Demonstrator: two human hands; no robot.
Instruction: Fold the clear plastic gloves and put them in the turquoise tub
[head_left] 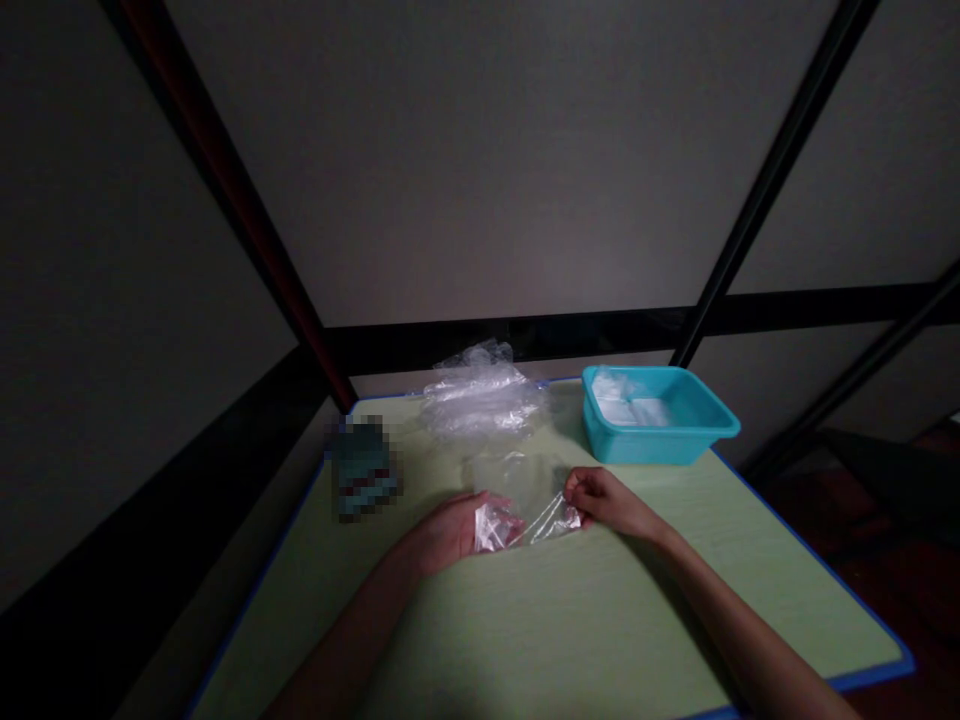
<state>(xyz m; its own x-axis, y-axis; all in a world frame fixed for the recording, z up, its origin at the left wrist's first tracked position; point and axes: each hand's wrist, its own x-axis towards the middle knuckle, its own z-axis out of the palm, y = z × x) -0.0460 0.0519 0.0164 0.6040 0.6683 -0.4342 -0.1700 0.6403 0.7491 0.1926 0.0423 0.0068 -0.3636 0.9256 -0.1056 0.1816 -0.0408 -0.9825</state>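
Both of my hands meet near the middle of a pale green table (pixel 540 630) and hold a small clear plastic bag (pixel 529 520) between them. My left hand (pixel 450 530) is curled around the bag's left end, which looks crumpled. My right hand (pixel 600 497) pinches the bag's right edge with its fingers pressed together. The bag lies low over the tabletop. What is inside it, if anything, I cannot make out.
A heap of clear plastic bags (pixel 480 400) lies at the table's far edge. A teal plastic tub (pixel 660 440) with white contents stands at the far right. A blurred dark object (pixel 364 470) sits far left. The table has a blue rim.
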